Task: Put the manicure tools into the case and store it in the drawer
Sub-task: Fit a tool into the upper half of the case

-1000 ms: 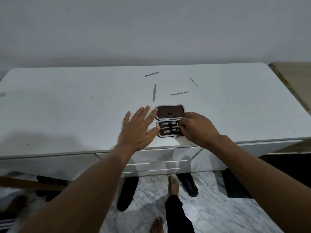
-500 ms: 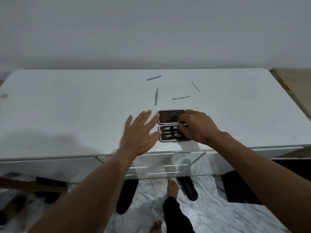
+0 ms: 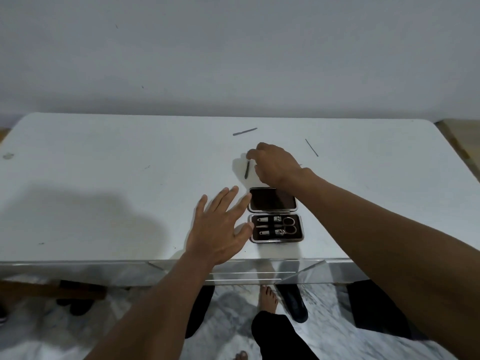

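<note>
The open manicure case (image 3: pixel 298 239) lies near the front edge of the white table (image 3: pixel 104 190), its empty lid (image 3: pixel 272 200) folded back. Its tray holds two clippers, tweezers and small scissors (image 3: pixel 289 226). My left hand (image 3: pixel 220 229) rests flat and spread beside the case, thumb at its left edge. My right hand (image 3: pixel 275 163) reaches beyond the case, fingertips pinched on the far end of a thin dark tool (image 3: pixel 246 170) that lies on the table. Two more thin tools lie farther back, one at centre (image 3: pixel 245 131) and one at right (image 3: pixel 311 147). The mirrored drawer front (image 3: pixel 259 274) sits below the table edge.
A plain wall rises behind the table. A wooden surface (image 3: pixel 462 141) adjoins the table on the right. Below, on the marble floor, are my bare foot (image 3: pixel 268 298), dark slippers (image 3: pixel 294 304) and a wooden bar (image 3: pixel 31 289) at the left.
My right hand has left the case tray and moved away from me to the thin tool behind the lid. The left hand has stayed beside the case. The camera has tilted down.
</note>
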